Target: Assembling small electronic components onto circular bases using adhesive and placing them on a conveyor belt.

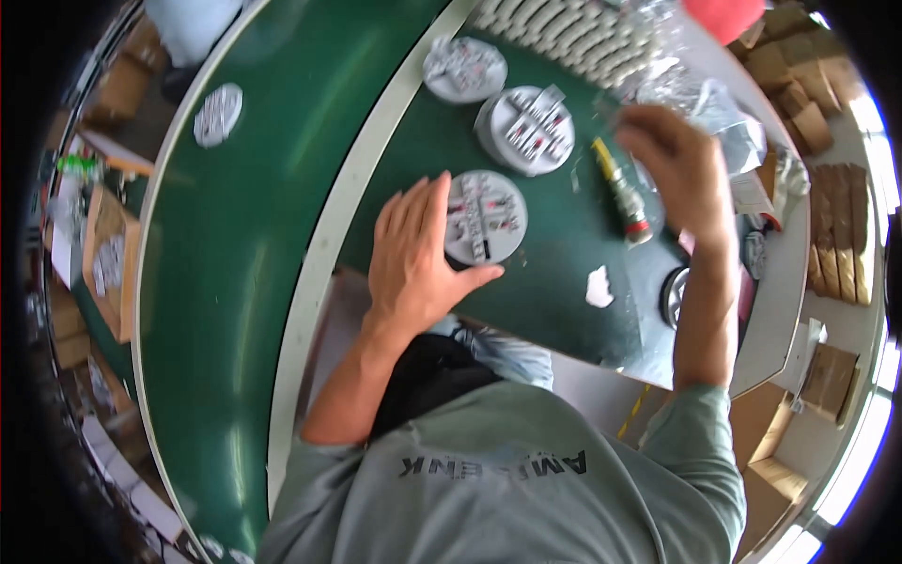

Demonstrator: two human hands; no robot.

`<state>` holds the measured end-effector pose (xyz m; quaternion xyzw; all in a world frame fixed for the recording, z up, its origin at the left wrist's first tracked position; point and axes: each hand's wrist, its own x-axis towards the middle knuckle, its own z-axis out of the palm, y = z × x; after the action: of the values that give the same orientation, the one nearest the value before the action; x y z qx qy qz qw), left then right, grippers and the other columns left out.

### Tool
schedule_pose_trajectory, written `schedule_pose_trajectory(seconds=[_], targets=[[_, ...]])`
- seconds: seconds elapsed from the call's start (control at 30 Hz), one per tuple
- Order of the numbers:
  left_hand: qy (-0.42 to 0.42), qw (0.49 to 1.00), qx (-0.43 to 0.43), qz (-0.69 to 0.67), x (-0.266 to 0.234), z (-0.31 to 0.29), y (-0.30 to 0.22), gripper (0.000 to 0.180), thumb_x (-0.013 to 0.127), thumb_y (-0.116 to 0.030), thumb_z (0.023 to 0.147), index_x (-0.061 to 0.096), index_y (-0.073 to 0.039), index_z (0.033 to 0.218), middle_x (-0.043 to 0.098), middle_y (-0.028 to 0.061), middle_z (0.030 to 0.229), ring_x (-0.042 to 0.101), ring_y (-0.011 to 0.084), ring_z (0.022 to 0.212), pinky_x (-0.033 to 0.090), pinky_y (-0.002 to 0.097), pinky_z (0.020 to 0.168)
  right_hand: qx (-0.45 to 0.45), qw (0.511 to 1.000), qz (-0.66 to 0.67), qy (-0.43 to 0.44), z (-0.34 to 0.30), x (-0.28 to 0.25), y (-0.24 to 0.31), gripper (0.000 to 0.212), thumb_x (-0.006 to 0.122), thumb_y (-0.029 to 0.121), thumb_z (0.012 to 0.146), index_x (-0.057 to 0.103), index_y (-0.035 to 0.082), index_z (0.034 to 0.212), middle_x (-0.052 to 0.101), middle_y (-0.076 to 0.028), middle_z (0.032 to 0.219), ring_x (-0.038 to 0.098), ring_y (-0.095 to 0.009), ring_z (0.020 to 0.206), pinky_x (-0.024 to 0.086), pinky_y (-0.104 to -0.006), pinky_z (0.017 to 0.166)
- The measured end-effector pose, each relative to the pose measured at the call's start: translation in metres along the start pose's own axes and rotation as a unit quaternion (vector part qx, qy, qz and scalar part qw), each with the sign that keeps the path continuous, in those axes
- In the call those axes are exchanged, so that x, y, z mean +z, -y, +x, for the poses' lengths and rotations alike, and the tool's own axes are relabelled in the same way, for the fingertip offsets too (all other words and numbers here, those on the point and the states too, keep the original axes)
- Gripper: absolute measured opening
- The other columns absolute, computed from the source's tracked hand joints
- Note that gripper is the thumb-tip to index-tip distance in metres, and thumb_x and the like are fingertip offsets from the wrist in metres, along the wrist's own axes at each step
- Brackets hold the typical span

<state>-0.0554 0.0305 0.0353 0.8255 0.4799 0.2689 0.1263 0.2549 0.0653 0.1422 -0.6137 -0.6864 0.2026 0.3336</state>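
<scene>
On the green worktable sits a round grey disc-shaped part (490,214) with raised white-and-dark blocks and small red bits on its face. My left hand (412,252) is curved about its left and lower edge, fingers together and thumb apart, gripping it. My right hand (678,167) is raised over the table's right side, its fingers bent inward and slightly blurred; anything in them is hidden. Below and left of that hand is a slim tool (624,195), yellow at one end and red at the other, like a screwdriver. A second round grey part (532,130) lies beyond the first.
Another grey disc (464,70) lies near the pale rail (376,129). Left of the rail, a green conveyor belt (225,282) carries a disc (218,115). Rows of pale parts (575,38) and clear plastic bags (723,122) fill the back. A white scrap (598,287) lies nearer.
</scene>
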Motion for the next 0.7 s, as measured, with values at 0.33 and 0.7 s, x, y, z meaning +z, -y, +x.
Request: schedule_pose_trajectory(seconds=[0.33,0.7], targets=[[0.003,0.995,-0.003,-0.098,0.019,-0.014,0.013,0.121,0.100,-0.029,0.066,0.032,0.004,0.161,0.063,0.0157,0.146,0.054,0.0352,0.139,0.037,0.0519,0.121,-0.202,0.965,-0.034,0.163,-0.057,0.136,0.031,0.022,0.078,0.007,0.089,0.071,0.002,0.109,0.070,-0.013,0.105,0.070,-0.036,0.087,0.058,-0.0438,0.074],[0.006,0.996,-0.013,-0.090,0.018,-0.015,0.012,0.120,0.100,-0.034,0.064,0.037,0.002,0.159,0.067,0.0121,0.141,0.054,0.0329,0.139,0.038,0.0505,0.120,-0.189,0.958,-0.018,0.216,-0.048,0.108,0.038,0.023,0.078,0.009,0.086,0.072,0.002,0.107,0.066,-0.011,0.102,0.068,-0.033,0.092,0.057,-0.0437,0.078]])
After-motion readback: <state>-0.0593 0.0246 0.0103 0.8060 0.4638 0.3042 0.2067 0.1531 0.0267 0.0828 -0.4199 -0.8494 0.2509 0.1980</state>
